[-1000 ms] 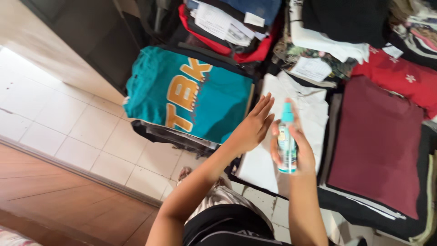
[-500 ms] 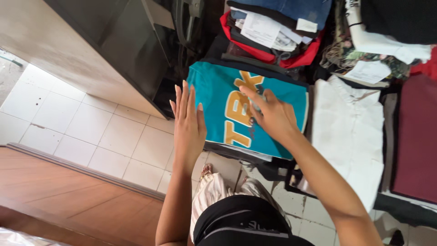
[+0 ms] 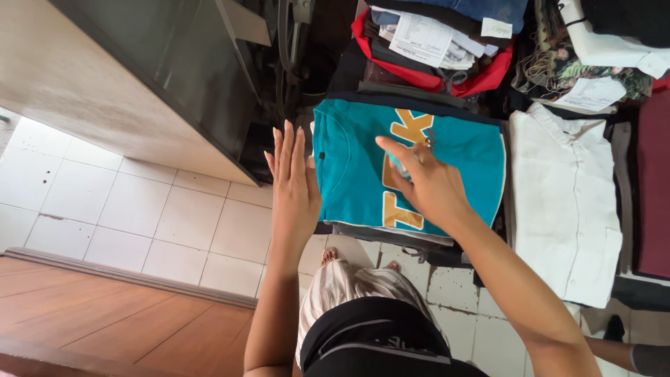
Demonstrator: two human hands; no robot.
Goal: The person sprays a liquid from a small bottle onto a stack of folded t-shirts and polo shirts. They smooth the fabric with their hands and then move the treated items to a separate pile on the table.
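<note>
Fingers of the right hand [image 3: 426,185] lie spread and flat on the teal folded shirt [image 3: 349,174], gripping nothing, while the left hand [image 3: 293,185] stands open, fingers together, against its left edge. From the left hand the shirt lies at 3 o'clock, its long axis left to right, atop a pile of folded clothes [image 3: 391,237]. At 3 o'clock beside it lies a white shirt [image 3: 565,195].

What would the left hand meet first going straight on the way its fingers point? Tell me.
Likely the dark cabinet ahead; the left hand, flat beside the teal shirt, points towards it, though depth is unclear.
</note>
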